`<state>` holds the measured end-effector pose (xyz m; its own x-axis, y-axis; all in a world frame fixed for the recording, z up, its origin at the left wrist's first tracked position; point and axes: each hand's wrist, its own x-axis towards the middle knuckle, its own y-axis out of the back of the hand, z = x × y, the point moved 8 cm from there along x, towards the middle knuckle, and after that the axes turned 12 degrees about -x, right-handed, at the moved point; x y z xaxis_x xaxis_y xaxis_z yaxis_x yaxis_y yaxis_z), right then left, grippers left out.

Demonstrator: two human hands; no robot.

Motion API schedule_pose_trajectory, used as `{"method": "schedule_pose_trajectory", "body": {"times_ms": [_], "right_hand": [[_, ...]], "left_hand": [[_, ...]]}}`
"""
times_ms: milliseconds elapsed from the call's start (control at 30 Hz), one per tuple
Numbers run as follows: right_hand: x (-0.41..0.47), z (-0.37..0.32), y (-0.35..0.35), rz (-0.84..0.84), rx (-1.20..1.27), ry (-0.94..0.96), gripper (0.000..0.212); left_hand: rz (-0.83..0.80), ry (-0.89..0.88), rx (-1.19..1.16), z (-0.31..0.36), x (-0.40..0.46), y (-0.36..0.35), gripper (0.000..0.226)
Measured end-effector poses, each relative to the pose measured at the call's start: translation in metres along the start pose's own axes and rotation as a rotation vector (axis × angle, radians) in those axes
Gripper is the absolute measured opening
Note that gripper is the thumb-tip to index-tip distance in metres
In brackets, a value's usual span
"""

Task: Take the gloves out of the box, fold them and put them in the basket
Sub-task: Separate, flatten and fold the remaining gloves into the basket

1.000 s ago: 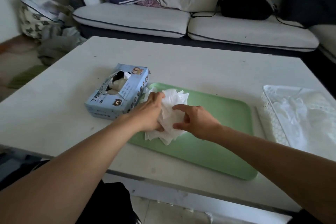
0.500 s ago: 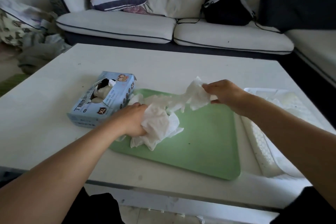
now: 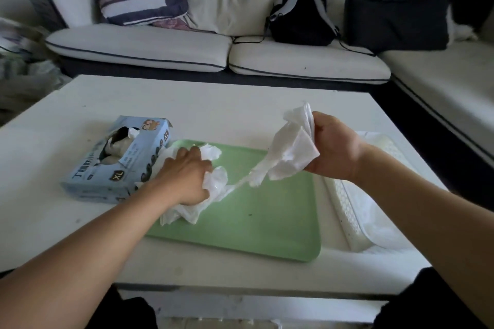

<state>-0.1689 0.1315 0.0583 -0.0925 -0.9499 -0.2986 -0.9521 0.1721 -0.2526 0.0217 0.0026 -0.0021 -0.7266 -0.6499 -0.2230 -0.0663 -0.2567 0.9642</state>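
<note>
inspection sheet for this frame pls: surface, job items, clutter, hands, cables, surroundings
Surface: white table with a green tray on it.
Job's things: blue glove box left of the tray, opening torn; white basket right of the tray; glove pile on the tray.
Clutter: nothing seen.
Hands: left hand presses on the pile; right hand grips a glove, raised, still stretched to the pile.
Cables: thin dark cord by the black backpack.
Surroundings: sofa with cushions.
</note>
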Motion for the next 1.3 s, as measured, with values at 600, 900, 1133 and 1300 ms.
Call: {"method": "schedule_pose_trajectory", "body": {"times_ms": [600,900,1133,1300], "right_hand": [[-0.020,0.001,0.033,0.144,-0.596,0.058,0.036],[-0.027,0.004,-0.005,0.005,-0.374,0.037,0.026],[-0.022,-0.006,-0.021,0.095,-0.205,0.123,0.009],[-0.034,-0.012,-0.037,-0.092,-0.321,0.130,0.045]], "left_hand": [[-0.023,-0.218,-1.362,0.100,0.007,0.039,0.020],[0.126,-0.261,-1.388,0.095,0.009,0.048,0.013],[0.515,-0.205,-1.343,0.080,0.000,0.067,0.031],[-0.093,-0.403,-1.651,0.117,-0.008,0.050,0.039]]}}
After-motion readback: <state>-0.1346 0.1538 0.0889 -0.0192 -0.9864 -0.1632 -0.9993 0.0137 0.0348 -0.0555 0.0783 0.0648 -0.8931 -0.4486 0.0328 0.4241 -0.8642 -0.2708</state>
